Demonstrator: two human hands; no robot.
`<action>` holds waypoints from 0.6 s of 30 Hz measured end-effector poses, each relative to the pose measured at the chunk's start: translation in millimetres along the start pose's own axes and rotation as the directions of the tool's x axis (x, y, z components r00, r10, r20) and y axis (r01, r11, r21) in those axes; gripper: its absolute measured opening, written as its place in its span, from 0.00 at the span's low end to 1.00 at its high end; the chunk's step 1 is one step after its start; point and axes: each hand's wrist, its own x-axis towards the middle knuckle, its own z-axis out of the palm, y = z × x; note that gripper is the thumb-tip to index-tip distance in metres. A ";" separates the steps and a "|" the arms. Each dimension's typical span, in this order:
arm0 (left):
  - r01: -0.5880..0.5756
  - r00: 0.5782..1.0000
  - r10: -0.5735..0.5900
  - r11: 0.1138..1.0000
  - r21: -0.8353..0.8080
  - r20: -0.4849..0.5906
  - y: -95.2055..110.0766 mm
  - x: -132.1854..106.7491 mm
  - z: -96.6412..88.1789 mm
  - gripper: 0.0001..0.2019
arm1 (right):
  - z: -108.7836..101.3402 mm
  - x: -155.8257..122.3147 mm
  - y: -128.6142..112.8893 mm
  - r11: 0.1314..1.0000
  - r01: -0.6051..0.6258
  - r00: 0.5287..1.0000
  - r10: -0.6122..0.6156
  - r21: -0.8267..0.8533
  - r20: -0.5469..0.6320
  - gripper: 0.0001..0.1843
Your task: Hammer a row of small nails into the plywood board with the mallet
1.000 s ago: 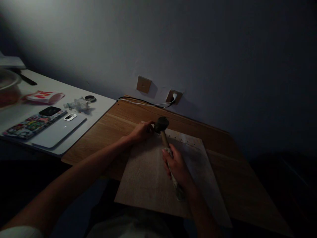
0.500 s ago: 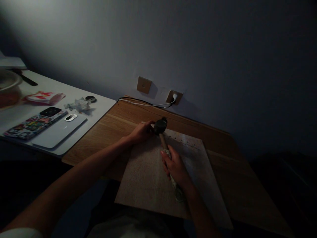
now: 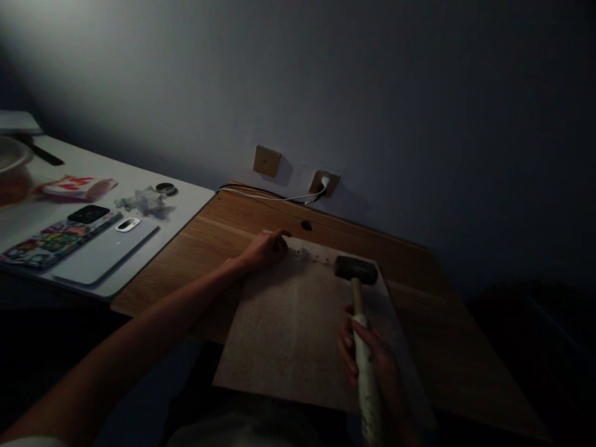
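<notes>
In my right hand (image 3: pixel 372 354) is a mallet (image 3: pixel 356 270) with a dark cylindrical head, its handle partly wrapped in whitish covering. The mallet head is over the far right part of a pale flat board (image 3: pixel 270 335); whether it touches the board I cannot tell. A row of small nail-like pieces (image 3: pixel 315 258) runs along the board's far edge. At the far left corner of the board my left hand (image 3: pixel 266 249) has its fingers curled in; anything between them is hidden in shadow.
The board lies on a wooden desk (image 3: pixel 186 248) with a round dark hole (image 3: pixel 306 226). A white table (image 3: pixel 186 194) at left bears two phones (image 3: pixel 109 251), crumpled plastic (image 3: pixel 145 202), a red-and-white packet (image 3: pixel 77 186) and a tub (image 3: pixel 13 174). Cables (image 3: pixel 265 196) run to a wall socket (image 3: pixel 325 183).
The mallet has swung right and toward me, away from my left hand, and its head has turned sideways. My left hand remains near the board's far left corner.
</notes>
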 end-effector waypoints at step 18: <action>-0.043 0.998 0.038 0.994 0.099 0.051 -2.1 -3.0 -12.1 0.22 | -28.0 -27.8 31.8 0.996 -0.082 0.965 0.070 -0.037 -0.254 0.44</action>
